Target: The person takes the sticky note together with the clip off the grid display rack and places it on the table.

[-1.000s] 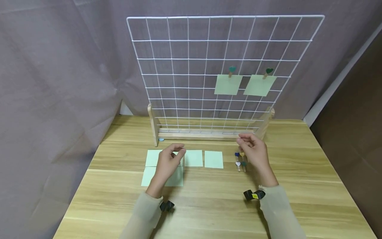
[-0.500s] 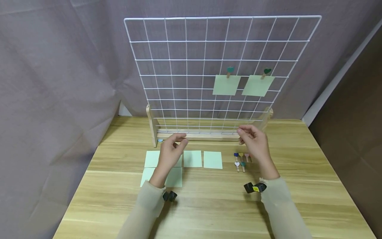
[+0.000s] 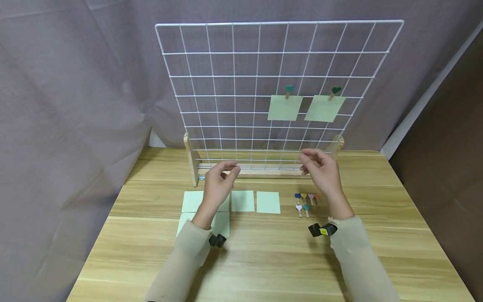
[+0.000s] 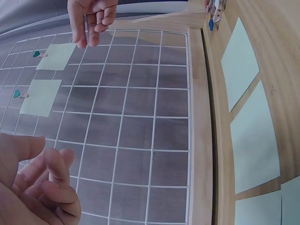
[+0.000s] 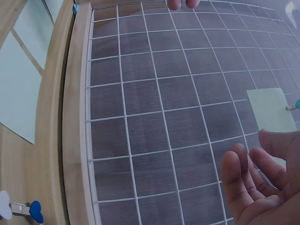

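My left hand (image 3: 218,186) hovers above the table in front of the grid's lower left, fingers loosely curled and holding nothing visible. My right hand (image 3: 325,174) hovers near the lower right of the grid; in the right wrist view its relaxed fingers (image 5: 232,171) also show nothing between them. Two pale green paper squares hang on the white wire grid (image 3: 245,76). A mini clothespin with a teal heart (image 3: 289,88) holds the left square (image 3: 284,108); one with a dark green heart (image 3: 336,89) holds the right square (image 3: 325,108).
Several green paper squares (image 3: 268,202) lie on the wooden table (image 3: 271,260), some partly behind my left arm. Several heart clothespins (image 3: 299,207) lie in two rows left of my right wrist. A wooden stand (image 3: 191,159) supports the grid. Grey cloth (image 3: 75,105) hangs behind.
Both hands have risen away from the table toward the grid, uncovering more clothespins below the right hand. The hanging squares keep their places on the grid; the view has shifted slightly.
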`<state>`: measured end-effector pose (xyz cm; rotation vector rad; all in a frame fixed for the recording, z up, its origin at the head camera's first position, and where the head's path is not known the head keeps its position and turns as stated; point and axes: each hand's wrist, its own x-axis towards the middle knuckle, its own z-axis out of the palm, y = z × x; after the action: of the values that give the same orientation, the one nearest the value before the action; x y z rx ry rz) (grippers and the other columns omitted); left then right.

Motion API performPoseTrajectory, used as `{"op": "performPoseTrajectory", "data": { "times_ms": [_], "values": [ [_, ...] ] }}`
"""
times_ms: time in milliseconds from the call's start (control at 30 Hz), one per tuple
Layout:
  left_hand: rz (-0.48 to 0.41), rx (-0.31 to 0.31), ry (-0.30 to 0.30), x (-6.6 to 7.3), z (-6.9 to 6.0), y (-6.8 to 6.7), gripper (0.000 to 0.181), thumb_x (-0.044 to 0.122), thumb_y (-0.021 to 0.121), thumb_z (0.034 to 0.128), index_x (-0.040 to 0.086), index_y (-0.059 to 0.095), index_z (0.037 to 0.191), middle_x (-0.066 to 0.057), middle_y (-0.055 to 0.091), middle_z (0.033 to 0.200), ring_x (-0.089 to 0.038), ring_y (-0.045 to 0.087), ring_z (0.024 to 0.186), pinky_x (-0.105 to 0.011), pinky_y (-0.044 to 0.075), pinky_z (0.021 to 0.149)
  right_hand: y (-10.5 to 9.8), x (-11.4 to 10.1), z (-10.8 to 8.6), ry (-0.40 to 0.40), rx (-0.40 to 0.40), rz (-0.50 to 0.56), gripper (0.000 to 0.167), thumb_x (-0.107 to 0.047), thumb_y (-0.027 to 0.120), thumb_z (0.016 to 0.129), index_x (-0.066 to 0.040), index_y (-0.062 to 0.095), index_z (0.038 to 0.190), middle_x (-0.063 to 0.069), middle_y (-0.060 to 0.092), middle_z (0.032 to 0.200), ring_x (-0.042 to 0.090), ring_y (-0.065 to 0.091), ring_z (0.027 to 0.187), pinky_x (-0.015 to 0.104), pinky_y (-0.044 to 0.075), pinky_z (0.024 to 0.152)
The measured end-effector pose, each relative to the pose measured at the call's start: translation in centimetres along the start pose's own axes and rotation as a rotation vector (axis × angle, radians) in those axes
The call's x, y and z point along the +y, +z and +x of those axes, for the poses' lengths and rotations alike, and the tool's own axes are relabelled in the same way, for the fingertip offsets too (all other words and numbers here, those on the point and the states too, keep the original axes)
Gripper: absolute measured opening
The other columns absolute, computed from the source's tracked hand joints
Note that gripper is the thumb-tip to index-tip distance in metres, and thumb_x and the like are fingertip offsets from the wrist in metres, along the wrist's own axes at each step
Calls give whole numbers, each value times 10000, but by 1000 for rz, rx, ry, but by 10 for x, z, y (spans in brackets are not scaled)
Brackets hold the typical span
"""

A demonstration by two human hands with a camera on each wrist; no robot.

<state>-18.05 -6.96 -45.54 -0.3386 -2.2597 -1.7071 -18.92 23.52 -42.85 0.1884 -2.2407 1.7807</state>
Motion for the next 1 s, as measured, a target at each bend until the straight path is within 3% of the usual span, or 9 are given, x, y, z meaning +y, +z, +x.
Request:
{"op": "performPoseTrajectory", "data": {
  "times_ms": [100, 267, 333, 567, 800, 1000],
  "values": [
    [-6, 0, 9, 1, 3, 0, 229, 152, 723, 1008, 15, 756, 1189, -143, 780, 1063, -142, 622, 596, -220, 511, 555, 0, -4, 1, -11, -4, -5, 336, -126, 655, 1057, 123, 637, 1283, -88, 693, 927, 81, 668, 729, 200, 595, 677],
    [31, 11, 44, 4, 9, 2, 215, 138, 736, 995, 2, 760, 1160, -125, 785, 1058, -245, 714, 814, -225, 521, 652, 1, -8, 7, -19, -6, -7, 328, -111, 640, 1062, 133, 624, 1280, -68, 683, 927, 99, 661, 732, 200, 593, 678],
    [41, 13, 61, 6, 11, 3, 203, 128, 735, 994, 5, 761, 1153, -119, 786, 1053, -222, 717, 879, -225, 520, 675, 1, -11, 11, -29, -2, -3, 309, -92, 639, 1058, 130, 629, 1273, -70, 686, 930, 101, 661, 724, 205, 595, 673],
    [28, -6, 66, 10, 16, 4, 201, 119, 718, 1003, 13, 757, 1170, -130, 783, 1047, -212, 631, 669, -228, 494, 596, 0, -19, 19, -47, 13, 33, 278, -77, 661, 1044, 113, 650, 1247, -23, 709, 957, 94, 660, 697, 202, 595, 648],
    [21, -7, 71, 13, 24, 5, 211, 127, 718, 1002, -1, 753, 1166, -141, 786, 1043, -282, 663, 729, -222, 496, 632, -1, -24, 23, -46, 7, 29, 255, -102, 675, 1041, 53, 678, 1243, 9, 716, 974, 133, 668, 729, 213, 601, 672],
    [19, -23, 66, 19, 31, 6, 225, 154, 714, 1010, 23, 748, 1190, -127, 780, 1075, -198, 649, 757, -247, 507, 674, 0, -32, 29, -67, 9, 17, 254, -104, 659, 1049, 71, 672, 1234, -44, 708, 930, 97, 661, 711, 216, 602, 676]
  ]
}}
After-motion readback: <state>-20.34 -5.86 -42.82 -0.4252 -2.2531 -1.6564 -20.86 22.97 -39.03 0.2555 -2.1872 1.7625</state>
